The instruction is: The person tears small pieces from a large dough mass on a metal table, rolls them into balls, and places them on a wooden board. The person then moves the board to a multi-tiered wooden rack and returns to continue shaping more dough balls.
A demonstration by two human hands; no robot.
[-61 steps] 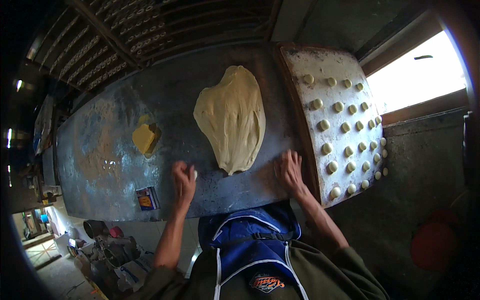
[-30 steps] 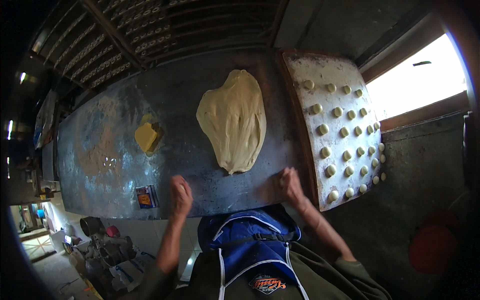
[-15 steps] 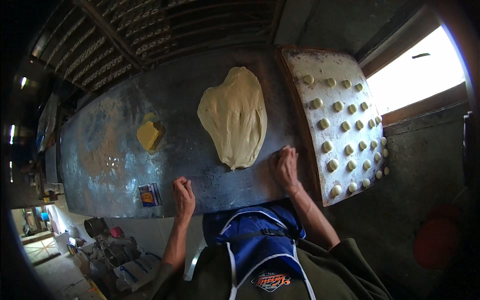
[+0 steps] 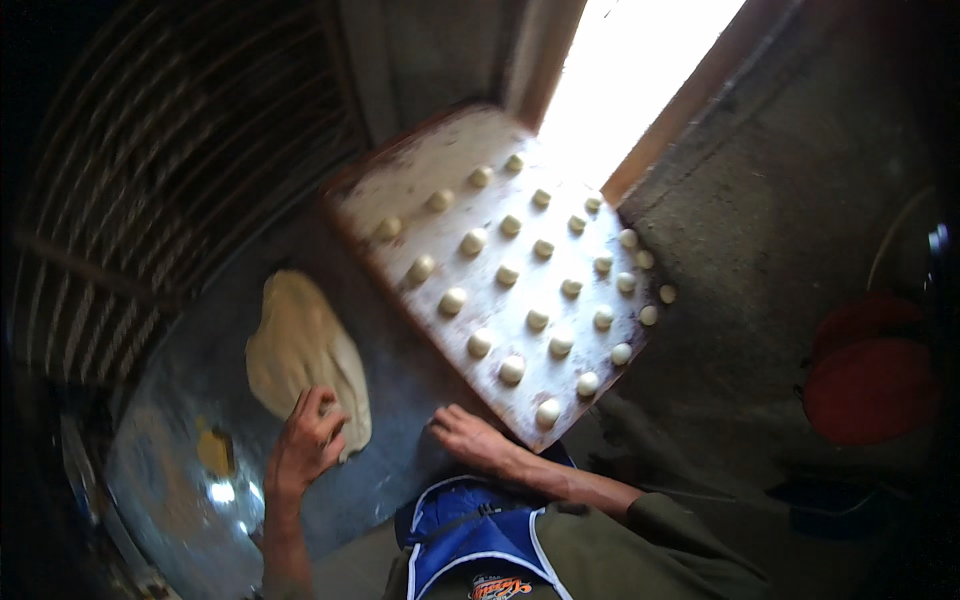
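Dough slab: one pale, flattened piece of dough on the dark tabletop, creased lengthwise toward its near end; it serves as the landmark for the places below.
Long axis of the slab: slants from the far end, at the left, to the near end, further right and closer to the person's body.
Left hand: palm-down over the slab's near end, the left hand hides part of its surface; whether the fingers press on it or hover just above cannot be told.
Left grip: fingers bent, thumb partly out of view; I cannot tell whether anything is pinched in it.
Slab from the left grip: directly beneath, with most of its length stretching away from the person.
Right hand: loosely curled, the right hand sits to the right of the slab's near end, apart from it.
Right grip: blurred; contents cannot be told.
Nearer hand: the left.
Tray: the pale, worn tray lies to the right of the slab, set with rows of small, round dough balls.
Yellow block: the block sits to the left of the slab's near end.
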